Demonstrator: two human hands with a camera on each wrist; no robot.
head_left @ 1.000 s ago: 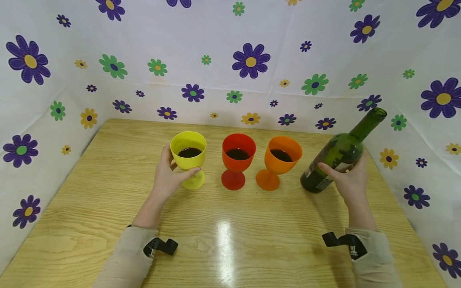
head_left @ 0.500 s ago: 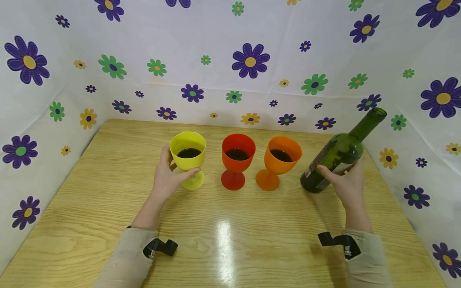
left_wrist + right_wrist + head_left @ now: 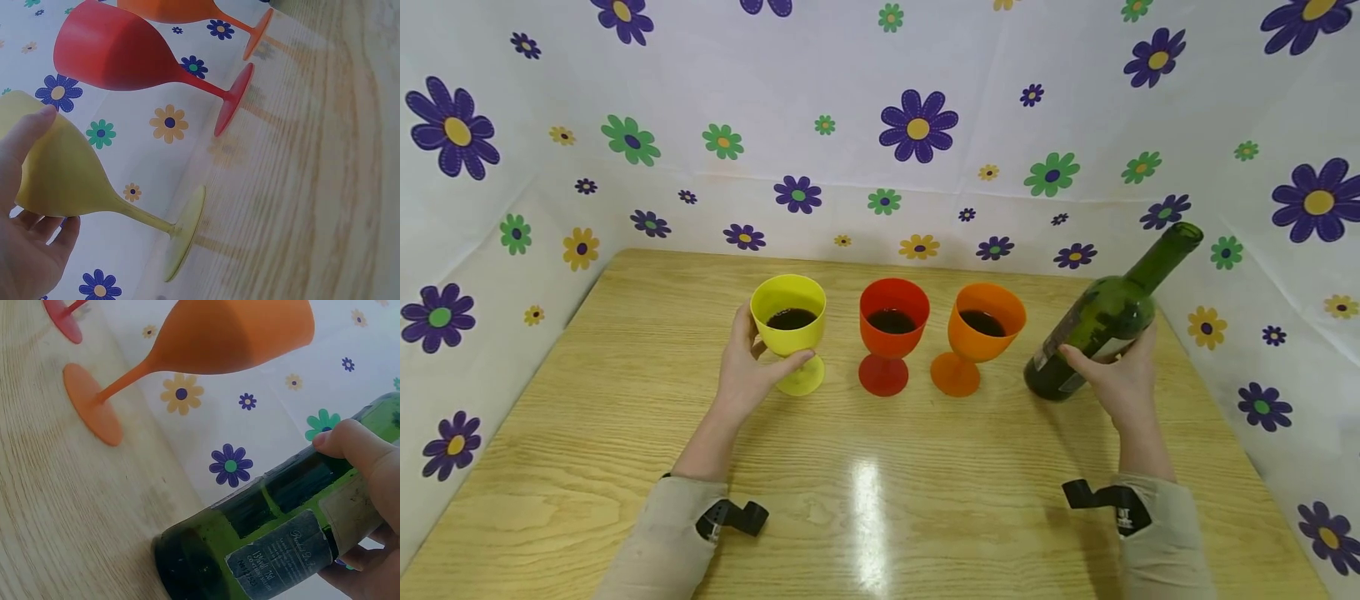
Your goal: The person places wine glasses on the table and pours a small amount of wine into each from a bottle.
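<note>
In the head view my left hand [image 3: 748, 367] grips the bowl of a yellow goblet [image 3: 788, 335], thumb at its front and fingers curled behind. The left wrist view has the goblet's foot [image 3: 185, 234] on the table. Dark liquid shows inside the bowl. On the right, my right hand [image 3: 1127, 387] holds a green glass wine bottle [image 3: 1112, 312] round its labelled body. The bottle's neck is uncorked and its base is down at the table. Between the hands stand a red goblet [image 3: 891, 342] and an orange goblet [image 3: 981, 346], both with dark liquid.
The wooden table [image 3: 805, 500] meets a white flowered cloth [image 3: 850, 100] behind the goblets and along both sides. Black wrist straps with camera mounts sit on both sleeves. The orange goblet is the one nearest the bottle.
My right wrist and forearm have shifted slightly left while the hand stays round the bottle. The head view has drifted a little. My left hand and the goblets keep their places.
</note>
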